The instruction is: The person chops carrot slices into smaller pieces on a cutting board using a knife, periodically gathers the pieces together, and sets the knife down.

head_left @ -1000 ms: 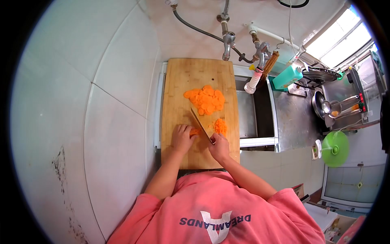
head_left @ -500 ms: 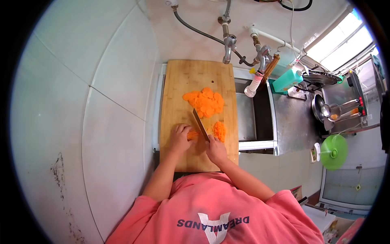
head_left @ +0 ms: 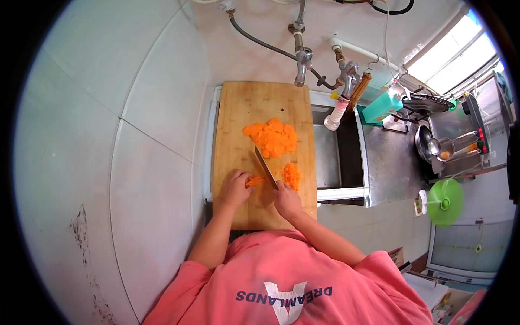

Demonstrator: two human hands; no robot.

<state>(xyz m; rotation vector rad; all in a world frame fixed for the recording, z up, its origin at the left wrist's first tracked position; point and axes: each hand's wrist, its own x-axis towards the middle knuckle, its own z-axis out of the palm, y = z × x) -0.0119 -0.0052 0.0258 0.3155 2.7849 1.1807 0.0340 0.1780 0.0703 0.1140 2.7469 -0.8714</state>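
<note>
My right hand (head_left: 287,200) is closed round the handle of a kitchen knife (head_left: 265,167), its blade slanting away to the upper left over the wooden cutting board (head_left: 265,100). Left of the blade, my left hand (head_left: 236,187) has its fingers curled on a small bundle of carrot strips (head_left: 254,181) and presses it to the board. A pile of thin carrot slices (head_left: 272,137) lies beyond the knife tip. Right of the blade sits a smaller heap of finely cut carrot (head_left: 291,176).
The board lies across a sink (head_left: 326,157), whose basin shows on the right. Taps (head_left: 303,65) and a white hose nozzle (head_left: 336,115) hang above. A teal bottle (head_left: 382,106) and pans (head_left: 424,142) stand on the steel counter. A tiled wall (head_left: 157,135) rises close on the left.
The knife and my right hand have barely moved. My left fingers have shifted slightly on the carrot strips, and more of the strips' near end shows. The camera view has moved a little.
</note>
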